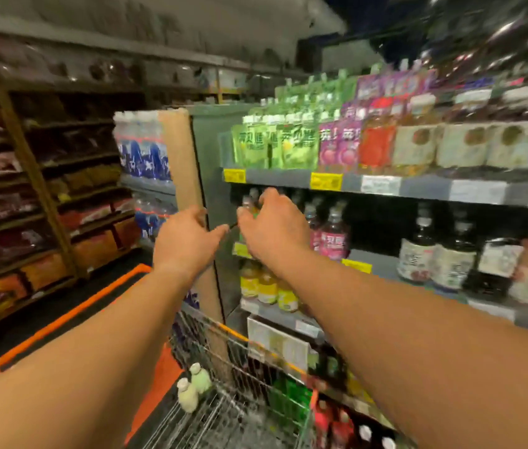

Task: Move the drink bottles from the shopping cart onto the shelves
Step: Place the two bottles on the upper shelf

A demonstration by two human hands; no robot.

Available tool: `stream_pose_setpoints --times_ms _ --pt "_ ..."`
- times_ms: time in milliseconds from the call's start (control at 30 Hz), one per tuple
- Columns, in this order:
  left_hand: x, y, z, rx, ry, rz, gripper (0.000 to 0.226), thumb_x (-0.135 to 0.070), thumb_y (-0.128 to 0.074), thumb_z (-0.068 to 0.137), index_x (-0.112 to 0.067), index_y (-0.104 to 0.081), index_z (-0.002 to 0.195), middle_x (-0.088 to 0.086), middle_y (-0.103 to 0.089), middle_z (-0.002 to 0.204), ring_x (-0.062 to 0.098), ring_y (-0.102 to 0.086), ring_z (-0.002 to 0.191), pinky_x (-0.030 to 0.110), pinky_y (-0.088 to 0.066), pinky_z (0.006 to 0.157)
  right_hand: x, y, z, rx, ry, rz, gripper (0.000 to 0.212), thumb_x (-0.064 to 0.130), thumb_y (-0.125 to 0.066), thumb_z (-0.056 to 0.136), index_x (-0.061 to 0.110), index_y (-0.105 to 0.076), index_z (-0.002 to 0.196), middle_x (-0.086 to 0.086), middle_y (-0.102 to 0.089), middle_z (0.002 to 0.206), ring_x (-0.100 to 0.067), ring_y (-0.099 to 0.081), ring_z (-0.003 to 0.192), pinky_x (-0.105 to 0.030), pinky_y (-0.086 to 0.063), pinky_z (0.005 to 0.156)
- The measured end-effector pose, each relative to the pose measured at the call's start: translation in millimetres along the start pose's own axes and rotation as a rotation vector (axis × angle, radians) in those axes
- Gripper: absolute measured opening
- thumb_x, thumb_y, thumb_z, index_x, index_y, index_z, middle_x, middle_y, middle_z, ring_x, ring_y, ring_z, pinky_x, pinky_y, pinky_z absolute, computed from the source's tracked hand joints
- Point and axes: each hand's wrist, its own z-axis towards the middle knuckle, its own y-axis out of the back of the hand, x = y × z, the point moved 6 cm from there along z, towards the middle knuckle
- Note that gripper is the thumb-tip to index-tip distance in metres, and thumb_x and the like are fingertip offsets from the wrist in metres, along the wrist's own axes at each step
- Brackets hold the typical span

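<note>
Both my arms reach out to the second shelf (382,257) of the drink rack. My right hand (272,225) has its fingers curled over the tops of small bottles (249,202) at the shelf's left end; the bottle under it is mostly hidden. My left hand (188,238) hovers just left of it with fingers extended and nothing in it. Pink-labelled bottles (333,234) stand right of my right hand. Below, the wire shopping cart (223,413) holds two pale green bottles (193,387) with white caps. The picture is blurred.
Green and pink drink pouches (288,140) fill the shelf above. Dark glass bottles (450,257) stand further right. Yellow bottles (265,286) sit one shelf down. A cardboard end panel (184,176) borders the rack on the left. Shelving (29,196) lines the aisle's far side.
</note>
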Motion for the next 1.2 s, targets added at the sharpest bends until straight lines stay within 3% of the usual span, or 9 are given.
stream_pose_setpoints --times_ms 100,200,267,500,633,733,833,967,1200 --pt "-94 -2 -26 0.014 -0.078 -0.075 0.058 -0.053 -0.072 0.081 -0.016 -0.064 0.125 0.008 -0.068 0.121 0.029 -0.061 0.115 0.037 -0.047 0.092 -39 93 -15 -0.066 -0.033 -0.057 0.047 0.049 -0.051 0.093 0.011 -0.051 0.121 -0.013 -0.057 0.123 -0.036 -0.055 0.112 -0.041 -0.045 0.087" --pt "-186 -11 -64 0.044 -0.169 -0.13 0.049 -0.054 -0.071 0.081 -0.018 -0.068 0.115 0.007 -0.072 0.108 0.031 -0.065 0.107 0.037 -0.049 0.085 -84 181 -39 -0.137 -0.074 -0.109 0.05 0.049 -0.049 0.093 0.013 -0.048 0.127 -0.013 -0.055 0.125 -0.037 -0.055 0.113 -0.042 -0.045 0.089" --pt "-241 -17 -94 0.074 -0.205 -0.196 0.051 -0.054 -0.071 0.08 -0.021 -0.067 0.119 0.004 -0.074 0.106 0.028 -0.066 0.106 0.036 -0.049 0.086 -113 234 -57 -0.163 -0.108 -0.133 0.049 0.05 -0.048 0.094 0.013 -0.048 0.126 -0.012 -0.055 0.124 -0.036 -0.055 0.112 -0.042 -0.045 0.089" --pt "-372 -30 -161 0.133 -0.283 -0.322 0.06 -0.052 -0.07 0.084 -0.016 -0.061 0.131 0.004 -0.071 0.114 0.025 -0.064 0.107 0.034 -0.049 0.089 -198 368 -110 -0.242 -0.158 -0.188 0.039 0.049 -0.046 0.094 0.015 -0.049 0.111 -0.007 -0.056 0.107 -0.026 -0.055 0.092 -0.035 -0.042 0.071" --pt "-418 -40 -173 0.152 -0.325 -0.351 0.061 -0.053 -0.068 0.085 -0.018 -0.058 0.134 0.002 -0.069 0.119 0.02 -0.064 0.102 0.028 -0.044 0.084 -230 409 -117 -0.309 -0.214 -0.215 0.042 0.051 -0.049 0.092 0.014 -0.051 0.112 -0.006 -0.059 0.104 -0.028 -0.058 0.094 -0.036 -0.046 0.074" --pt "-455 -53 -172 0.173 -0.371 -0.371 0.059 -0.051 -0.069 0.086 -0.019 -0.058 0.134 0.001 -0.07 0.112 0.009 -0.061 0.076 0.026 -0.047 0.084 -253 432 -114 -0.347 -0.245 -0.248 0.041 0.051 -0.05 0.092 0.014 -0.052 0.11 -0.004 -0.057 0.097 -0.027 -0.059 0.091 -0.032 -0.039 0.068" --pt "-489 -75 -167 0.201 -0.424 -0.39 0.058 -0.054 -0.067 0.086 -0.02 -0.058 0.133 -0.004 -0.069 0.103 0.016 -0.064 0.089 0.029 -0.051 0.082 -273 452 -109 -0.41 -0.255 -0.281 0.042 0.051 -0.051 0.092 0.013 -0.052 0.111 -0.005 -0.059 0.1 -0.028 -0.059 0.093 -0.033 -0.044 0.071" --pt "-527 -109 -157 0.239 -0.489 -0.404 0.058 -0.054 -0.067 0.086 -0.021 -0.058 0.133 -0.021 -0.053 0.071 -0.001 -0.049 0.067 0.02 -0.037 0.058 -301 469 -98 -0.451 -0.301 -0.35 0.043 0.05 -0.05 0.093 0.012 -0.052 0.112 -0.008 -0.06 0.104 -0.03 -0.06 0.096 -0.034 -0.044 0.072" --pt "-567 -156 -148 0.284 -0.561 -0.418 0.055 -0.051 -0.067 0.086 -0.021 -0.059 0.132 -0.018 -0.058 0.076 -0.002 -0.05 0.067 0.019 -0.036 0.056 -350 480 -79 -0.504 -0.352 -0.382 0.04 0.049 -0.052 0.092 0.013 -0.054 0.107 -0.007 -0.062 0.1 -0.03 -0.061 0.092 -0.034 -0.043 0.07"
